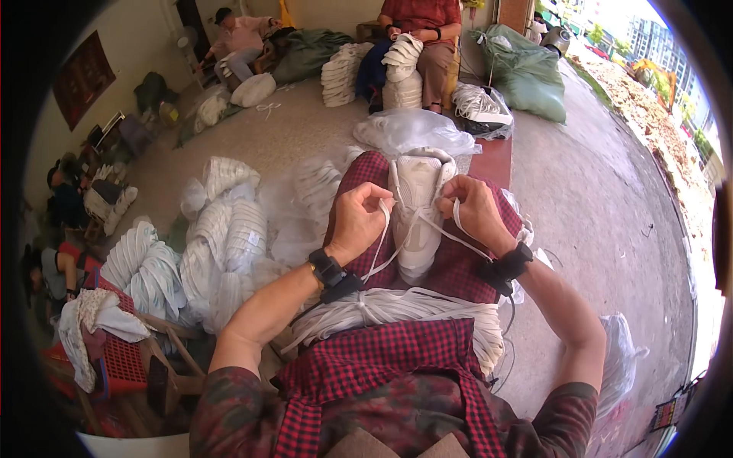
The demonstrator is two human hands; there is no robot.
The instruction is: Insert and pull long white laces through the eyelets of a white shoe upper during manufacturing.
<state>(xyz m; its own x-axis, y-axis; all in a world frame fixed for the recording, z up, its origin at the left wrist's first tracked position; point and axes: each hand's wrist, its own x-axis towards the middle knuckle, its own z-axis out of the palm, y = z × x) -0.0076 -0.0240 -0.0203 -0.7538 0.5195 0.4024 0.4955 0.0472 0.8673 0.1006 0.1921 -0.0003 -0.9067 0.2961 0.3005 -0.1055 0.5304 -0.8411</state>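
Between my knees rests a white shoe upper (416,191), its narrow end toward me. A white shoelace (414,215) crosses over its middle, with loose ends trailing to both sides. On the shoe's left, my left hand (361,221) pinches one part of the lace between thumb and fingers. My right hand (475,210) is closed on the lace at the shoe's right edge, its fingertips close to the upper. Across my lap lies a thick bundle of white laces (382,309), tied round near its middle.
Stacks of white shoe uppers (229,229) in clear plastic lie at my left, beside a red chair (122,366) with cloths on it. Ahead, a seated person (420,46) has another stack. A green sack (527,76) and a box of laces (481,107) stand at the far right.
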